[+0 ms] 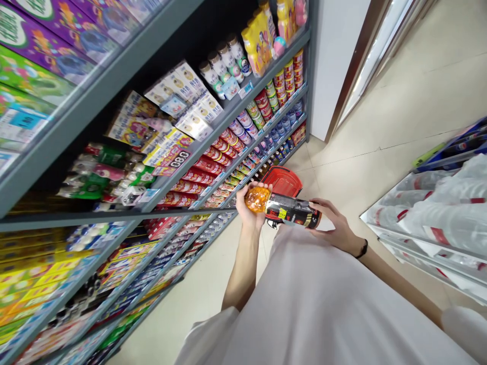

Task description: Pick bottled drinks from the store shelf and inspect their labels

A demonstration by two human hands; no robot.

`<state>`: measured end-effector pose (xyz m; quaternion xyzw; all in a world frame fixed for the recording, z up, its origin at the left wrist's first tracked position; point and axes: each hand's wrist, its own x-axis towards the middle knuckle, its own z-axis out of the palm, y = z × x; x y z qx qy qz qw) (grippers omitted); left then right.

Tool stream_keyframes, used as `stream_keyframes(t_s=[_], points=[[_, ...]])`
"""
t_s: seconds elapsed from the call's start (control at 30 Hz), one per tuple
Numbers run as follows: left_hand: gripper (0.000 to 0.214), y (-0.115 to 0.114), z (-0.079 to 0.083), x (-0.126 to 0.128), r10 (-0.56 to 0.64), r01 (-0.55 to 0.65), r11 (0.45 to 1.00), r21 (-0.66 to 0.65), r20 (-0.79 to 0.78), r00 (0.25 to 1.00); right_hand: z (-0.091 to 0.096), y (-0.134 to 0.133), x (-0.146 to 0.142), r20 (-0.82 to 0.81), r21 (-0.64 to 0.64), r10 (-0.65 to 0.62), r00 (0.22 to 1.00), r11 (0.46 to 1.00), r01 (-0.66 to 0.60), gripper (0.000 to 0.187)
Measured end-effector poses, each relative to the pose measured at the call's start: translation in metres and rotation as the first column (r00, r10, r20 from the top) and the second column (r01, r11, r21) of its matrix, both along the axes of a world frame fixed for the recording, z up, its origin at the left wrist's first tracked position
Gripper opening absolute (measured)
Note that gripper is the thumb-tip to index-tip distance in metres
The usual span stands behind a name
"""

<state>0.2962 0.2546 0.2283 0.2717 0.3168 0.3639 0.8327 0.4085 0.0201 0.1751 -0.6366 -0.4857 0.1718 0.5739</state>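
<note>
Both hands hold one long packet (285,207) level in front of my chest. It has a clear orange end and a black and red printed body. My left hand (249,208) is closed round the orange end. My right hand (335,225) grips the black end, with a dark band on its wrist. A red shopping basket (283,178) stands on the floor just beyond the packet, partly hidden by it.
A tall grey shelf unit (213,137) full of boxes, bottles, cans and packets runs along my left. Shrink-wrapped packs of water bottles (437,213) lie at the right. Pale tiled floor (380,147) stretches ahead to a white wall and doorway.
</note>
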Motion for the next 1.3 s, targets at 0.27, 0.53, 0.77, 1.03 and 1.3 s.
stream_keyframes(t_s=[0.27,0.53,0.77,1.03,1.3], points=[[0.026,-0.003,0.002,0.003,0.009,-0.009,1.0,-0.012,0.05,0.999,0.004,-0.001,0.011,-0.119,0.048,0.023,0.993,0.999,-0.017,0.088],[0.026,0.001,0.01,0.003,0.022,-0.024,0.999,0.03,0.068,0.997,0.006,0.014,-0.004,-0.692,0.007,0.132,0.71,0.984,-0.176,0.057],[0.038,0.002,0.013,-0.005,-0.026,0.026,1.0,-0.003,0.031,0.999,0.001,0.007,-0.003,-0.467,-0.052,0.083,0.881,0.991,-0.121,0.07],[0.04,0.003,0.008,-0.007,-0.001,0.006,0.997,-0.075,0.058,0.998,-0.004,-0.002,0.006,0.056,-0.062,0.037,0.998,0.998,-0.033,0.076],[0.035,0.005,0.007,0.0,0.061,-0.03,0.975,-0.219,0.138,0.989,0.003,0.006,-0.009,-0.213,-0.046,0.01,0.977,0.999,-0.021,0.085]])
